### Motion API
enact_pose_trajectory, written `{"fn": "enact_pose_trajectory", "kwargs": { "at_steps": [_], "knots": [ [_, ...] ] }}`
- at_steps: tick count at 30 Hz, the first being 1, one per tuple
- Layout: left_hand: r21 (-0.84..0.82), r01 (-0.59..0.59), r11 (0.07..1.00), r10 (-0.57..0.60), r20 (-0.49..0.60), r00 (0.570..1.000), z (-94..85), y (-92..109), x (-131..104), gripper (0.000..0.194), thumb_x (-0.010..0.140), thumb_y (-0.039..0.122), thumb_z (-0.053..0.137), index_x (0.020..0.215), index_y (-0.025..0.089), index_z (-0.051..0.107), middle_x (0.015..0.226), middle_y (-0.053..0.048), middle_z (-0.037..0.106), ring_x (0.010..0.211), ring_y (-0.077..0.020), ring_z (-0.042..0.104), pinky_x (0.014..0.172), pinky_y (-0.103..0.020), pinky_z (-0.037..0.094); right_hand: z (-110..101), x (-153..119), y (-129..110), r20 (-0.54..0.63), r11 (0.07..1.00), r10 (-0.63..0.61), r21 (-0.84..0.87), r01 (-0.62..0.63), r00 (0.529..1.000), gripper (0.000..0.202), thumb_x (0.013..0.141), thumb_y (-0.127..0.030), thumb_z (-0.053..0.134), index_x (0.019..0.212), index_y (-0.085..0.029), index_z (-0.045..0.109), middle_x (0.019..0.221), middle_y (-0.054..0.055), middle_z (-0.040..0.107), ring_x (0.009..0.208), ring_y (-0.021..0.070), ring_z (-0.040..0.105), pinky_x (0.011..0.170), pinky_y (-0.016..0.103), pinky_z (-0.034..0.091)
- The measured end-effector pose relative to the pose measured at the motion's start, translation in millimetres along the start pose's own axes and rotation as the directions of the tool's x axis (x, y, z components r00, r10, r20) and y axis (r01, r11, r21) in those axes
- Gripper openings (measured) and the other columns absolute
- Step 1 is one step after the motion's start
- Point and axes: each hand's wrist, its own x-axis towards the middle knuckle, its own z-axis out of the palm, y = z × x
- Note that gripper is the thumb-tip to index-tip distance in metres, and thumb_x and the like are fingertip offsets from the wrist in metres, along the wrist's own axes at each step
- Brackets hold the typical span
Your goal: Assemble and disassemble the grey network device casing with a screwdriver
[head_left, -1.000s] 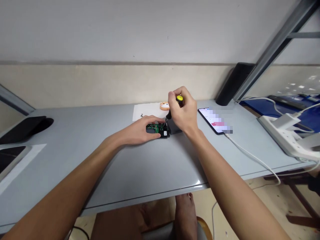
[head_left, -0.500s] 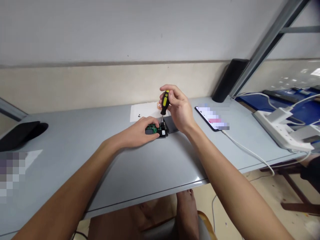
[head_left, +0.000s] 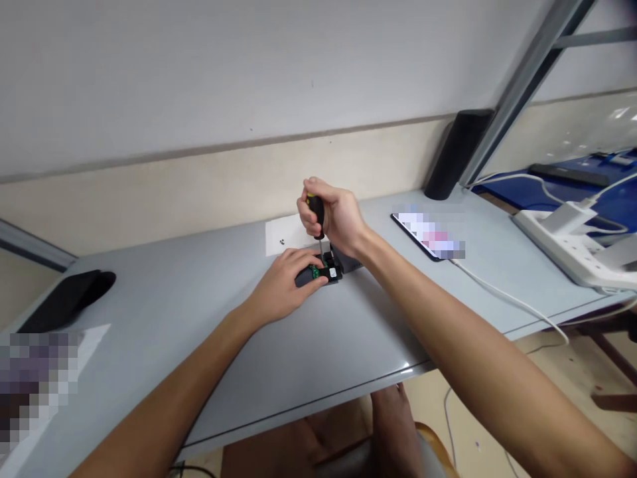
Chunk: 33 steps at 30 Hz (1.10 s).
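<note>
2 bare arms (head_left: 204,362) reach forward and converge; the left grip (head_left: 279,284) lies low, thumb (head_left: 314,285) spread from bent fingers (head_left: 297,256), the right grip (head_left: 334,211) higher, fingers curled.

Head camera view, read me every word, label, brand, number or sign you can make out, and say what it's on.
No text can be read.
White label on the black part: its marks are too small to read.
Gray casing: dark marks along its edge, too small to tell whether they are letters.
Phone screen: pixelated, unreadable.
Item at lower left: pixelated, unreadable.
</note>
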Motion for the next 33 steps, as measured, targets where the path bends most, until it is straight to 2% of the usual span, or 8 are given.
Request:
{"fn": "enact_pose_trajectory", "kwargs": {
  "at_steps": [2, 5, 8, 13, 16, 19, 25, 33],
  "knots": [
    [0.016, 0.02, 1.0, -0.019, -0.012, 1.0, 1.1, 1, -1, 0.019, 0.099, 0.044, 0.064, 0.104, 0.026, 0.069, 0.134, -0.007, 0.073, 0.128, -0.0324, 0.061, 0.116, -0.058, 0.046, 1, 3, 1, 0.001, 1.0, 0.0, 0.011, 0.0, 1.0, 0.034, 0.101, -0.04, 0.058, 0.073, -0.022, 0.051, 0.068, -0.002, 0.053, 0.055, 0.0112, 0.046, 0.053, 0.028, 0.036],
    [0.024, 0.027, 0.999, -0.027, -0.001, 1.0, 2.9, 1, -2, 0.019, 0.1, 0.043, 0.064, 0.105, 0.025, 0.068, 0.137, -0.007, 0.072, 0.129, -0.0316, 0.06, 0.116, -0.058, 0.047, 2, -1, 5, -0.14, 0.99, -0.126, -0.087, 0.115, 0.982, 0.034, 0.102, -0.038, 0.059, 0.072, -0.021, 0.058, 0.073, 0.0, 0.057, 0.065, 0.0116, 0.053, 0.061, 0.027, 0.041],
    [0.028, 0.019, 0.999, -0.02, 0.011, 1.0, 3.9, 1, -2, 0.018, 0.101, 0.042, 0.063, 0.106, 0.025, 0.067, 0.138, -0.007, 0.072, 0.129, -0.031, 0.06, 0.116, -0.057, 0.047, 2, -7, 8, -0.233, 0.962, -0.236, -0.195, 0.192, 0.943, 0.04, 0.103, -0.048, 0.059, 0.073, -0.021, 0.059, 0.07, -0.001, 0.056, 0.065, 0.0114, 0.051, 0.064, 0.026, 0.044],
    [0.027, 0.019, 0.999, -0.018, -0.022, 1.0, 3.8, 2, -2, 0.018, 0.1, 0.042, 0.062, 0.106, 0.025, 0.066, 0.138, -0.008, 0.073, 0.128, -0.0314, 0.062, 0.116, -0.057, 0.048, 3, -11, 12, -0.219, 0.976, -0.196, -0.142, 0.167, 0.956, 0.053, 0.093, -0.077, 0.059, 0.085, -0.024, 0.056, 0.065, -0.006, 0.05, 0.054, 0.0098, 0.043, 0.052, 0.025, 0.037],
    [0.026, 0.016, 1.0, -0.015, -0.018, 1.0, 2.9, 3, -2, 0.018, 0.099, 0.043, 0.063, 0.106, 0.026, 0.067, 0.136, -0.007, 0.073, 0.128, -0.032, 0.063, 0.115, -0.058, 0.048, 6, -12, 14, -0.251, 0.976, -0.206, -0.117, 0.181, 0.946, 0.052, 0.092, -0.078, 0.058, 0.091, -0.026, 0.053, 0.063, -0.008, 0.049, 0.051, 0.0094, 0.041, 0.049, 0.024, 0.033],
    [0.023, 0.006, 1.0, -0.006, -0.008, 1.0, 0.8, 3, -2, 0.02, 0.099, 0.045, 0.062, 0.106, 0.027, 0.068, 0.135, -0.007, 0.074, 0.128, -0.0325, 0.063, 0.116, -0.059, 0.048, 6, -15, 15, -0.286, 0.964, -0.257, -0.143, 0.224, 0.923, 0.049, 0.095, -0.074, 0.059, 0.088, -0.027, 0.048, 0.061, -0.008, 0.047, 0.052, 0.0097, 0.04, 0.051, 0.024, 0.035],
    [0.031, -0.019, 0.999, 0.018, 0.029, 0.999, -3.1, 2, -1, 0.025, 0.1, 0.046, 0.059, 0.11, 0.027, 0.07, 0.135, -0.009, 0.073, 0.128, -0.033, 0.063, 0.115, -0.059, 0.049, -1, -15, 13, -0.272, 0.937, -0.314, -0.243, 0.251, 0.91, 0.044, 0.099, -0.06, 0.063, 0.078, -0.026, 0.045, 0.071, -0.004, 0.053, 0.063, 0.0108, 0.049, 0.061, 0.025, 0.044],
    [0.03, -0.028, 0.999, 0.027, 0.038, 0.999, -6.3, -4, -3, 0.032, 0.098, 0.052, 0.061, 0.116, 0.028, 0.073, 0.134, -0.008, 0.074, 0.13, -0.0325, 0.062, 0.118, -0.054, 0.048, -6, -12, 13, -0.075, 0.956, -0.25, -0.18, 0.233, 0.965, 0.053, 0.099, -0.075, 0.052, 0.094, -0.024, 0.065, 0.073, -0.002, 0.057, 0.066, 0.012, 0.051, 0.064, 0.028, 0.046]
  ]
}}
